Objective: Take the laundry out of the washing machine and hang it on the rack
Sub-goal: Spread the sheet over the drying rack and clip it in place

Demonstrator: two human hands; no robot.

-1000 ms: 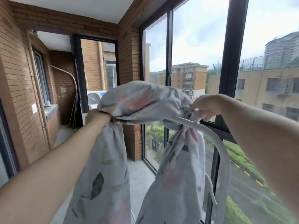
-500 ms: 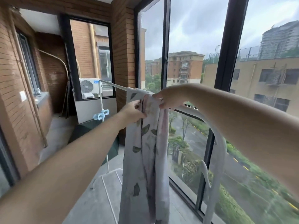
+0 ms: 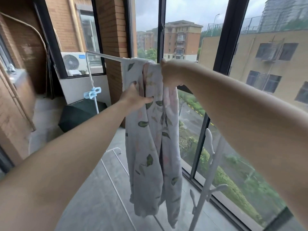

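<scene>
hanging over the top bar [image 3: 106, 56] of a white drying rack [image 3: 209, 147], a pale leaf-printed cloth [image 3: 150, 139] falls in long bunched folds towards the grey floor [image 3: 93, 197]. the right hand [image 3: 170, 75] is up at the bar, its grip clamped round the gathered top of the cloth. the left hand [image 3: 133, 97] is lower, on the cloth's left side, its grip pinching a fold between thumb and fingers. both bare forearms reach forward from the bottom corners of the view. a cluster of blue clothes pegs [image 3: 92, 94] hangs on the rack's far upright. near it a dark umbrella [image 3: 80, 112] rests on the floor by the wall, below a pane showing an air-conditioner unit [image 3: 73, 64]. the rack stands just beside the tall black-framed windows [image 3: 230, 47].
</scene>
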